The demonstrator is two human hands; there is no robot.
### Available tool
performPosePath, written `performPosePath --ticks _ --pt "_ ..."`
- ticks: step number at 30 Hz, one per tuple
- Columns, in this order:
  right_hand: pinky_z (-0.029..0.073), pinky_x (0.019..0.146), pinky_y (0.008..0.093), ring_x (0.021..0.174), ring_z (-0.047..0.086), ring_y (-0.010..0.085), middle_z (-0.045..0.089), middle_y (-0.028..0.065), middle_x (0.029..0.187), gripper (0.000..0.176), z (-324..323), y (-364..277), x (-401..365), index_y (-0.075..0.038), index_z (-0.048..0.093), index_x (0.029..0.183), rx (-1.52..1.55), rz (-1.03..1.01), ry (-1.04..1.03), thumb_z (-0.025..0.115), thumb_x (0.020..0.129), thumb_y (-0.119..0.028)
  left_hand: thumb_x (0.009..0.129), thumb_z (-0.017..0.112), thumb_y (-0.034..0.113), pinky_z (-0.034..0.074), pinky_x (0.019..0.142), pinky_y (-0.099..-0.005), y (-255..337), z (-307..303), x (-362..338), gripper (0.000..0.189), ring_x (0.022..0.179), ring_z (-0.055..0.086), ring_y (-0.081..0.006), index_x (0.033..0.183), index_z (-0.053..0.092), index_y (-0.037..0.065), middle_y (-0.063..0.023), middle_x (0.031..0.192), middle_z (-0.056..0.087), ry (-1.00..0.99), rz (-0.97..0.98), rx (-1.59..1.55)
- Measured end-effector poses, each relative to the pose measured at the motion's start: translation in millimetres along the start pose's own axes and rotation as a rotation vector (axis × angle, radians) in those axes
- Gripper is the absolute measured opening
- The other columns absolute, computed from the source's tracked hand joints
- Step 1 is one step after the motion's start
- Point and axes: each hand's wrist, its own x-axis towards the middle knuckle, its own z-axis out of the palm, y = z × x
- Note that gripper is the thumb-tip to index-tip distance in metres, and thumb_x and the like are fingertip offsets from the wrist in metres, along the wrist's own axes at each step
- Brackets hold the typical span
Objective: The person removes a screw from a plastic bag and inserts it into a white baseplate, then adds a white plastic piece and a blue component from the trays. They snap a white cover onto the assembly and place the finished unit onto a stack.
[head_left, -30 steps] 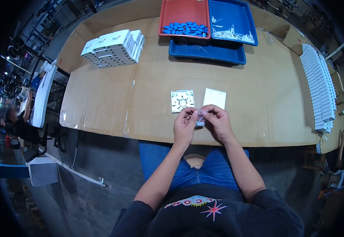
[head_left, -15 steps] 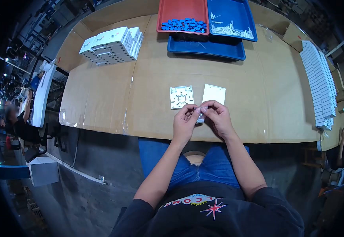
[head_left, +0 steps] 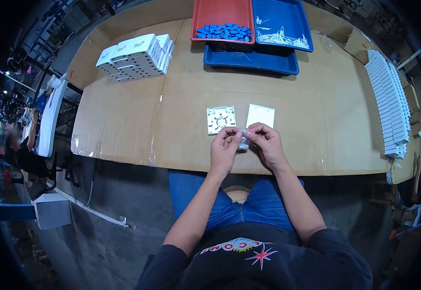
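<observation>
Close together near the table's front edge, my left hand (head_left: 226, 147) and my right hand (head_left: 267, 145) pinch a small clear plastic bag (head_left: 243, 140) between them. Something whitish sits in the bag's lower part, too small to make out. Just beyond my left fingers lies a white square plastic box base (head_left: 221, 120), its inside with a round guide facing up. Beside it, past my right fingers, is a flat white cover (head_left: 260, 115), partly hidden by the fingertips.
A red tray (head_left: 222, 12) of blue parts and a blue tray (head_left: 280, 14) of white sticks rest at the back, above another blue tray (head_left: 251, 62). White boxes are stacked at left (head_left: 135, 55); white pieces line the right (head_left: 389, 106). Another person (head_left: 27, 150) sits far left.
The bag's top has spread a little between my fingers, and more of the plastic shows. Both hands stay in nearly the same place.
</observation>
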Motion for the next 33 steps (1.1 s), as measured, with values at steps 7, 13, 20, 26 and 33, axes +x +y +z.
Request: performPosePath --ticks 7,13,20,26,33 --pt "0.054 0.086 0.0252 0.093 0.066 0.0094 0.071 0.0049 0.102 0.01 1.1 -4.5 0.5 0.002 0.069 0.107 0.059 0.077 0.024 0.069 0.099 -0.003 0.105 0.063 0.008 0.055 0.083 -0.0238 -1.5 -1.7 0.1 0.012 0.096 0.065 -0.0088 0.114 0.06 0.0 -0.0042 0.105 0.067 0.005 0.05 -0.026" --pt "0.053 0.086 0.025 0.092 0.065 0.0084 0.07 0.0037 0.1 0.009 -0.3 -0.2 1.2 0.001 0.069 0.107 0.005 -0.008 -0.03 0.069 0.099 -0.004 0.105 0.063 0.008 0.055 0.083 -0.0237 -1.8 -2.3 -0.6 0.012 0.095 0.065 -0.0084 0.113 0.061 0.0 -0.0035 0.104 0.067 0.004 0.017 0.003" --pt "0.051 0.084 0.0229 0.091 0.061 0.007 0.068 0.0008 0.099 0.008 2.6 1.7 1.0 0.0 0.068 0.105 -0.078 -0.015 0.011 0.069 0.099 -0.005 0.104 0.065 0.007 0.054 0.083 -0.0234 -2.7 -1.9 -0.6 0.013 0.095 0.064 -0.0082 0.114 0.063 0.0 -0.003 0.103 0.066 0.015 0.045 -0.006" --pt "0.049 0.084 0.0235 0.092 0.06 0.0065 0.067 0.0001 0.1 0.007 3.0 -5.7 -1.8 0.0 0.068 0.106 -0.075 0.03 -0.008 0.067 0.1 -0.005 0.103 0.066 0.006 0.054 0.084 -0.0232 -4.3 -0.9 -1.0 0.013 0.094 0.063 -0.0074 0.113 0.063 -0.002 -0.0026 0.102 0.066 0.011 0.04 0.031" --pt "0.049 0.085 0.0239 0.094 0.059 0.0072 0.065 0.0006 0.105 0.006 0.0 0.9 2.2 0.0 0.067 0.104 -0.127 0.022 -0.042 0.066 0.101 -0.005 0.103 0.065 0.005 0.056 0.083 -0.0242 -6.0 -2.8 -0.5 0.011 0.095 0.065 -0.0086 0.112 0.063 -0.001 -0.0047 0.102 0.068 -0.005 0.068 0.026"
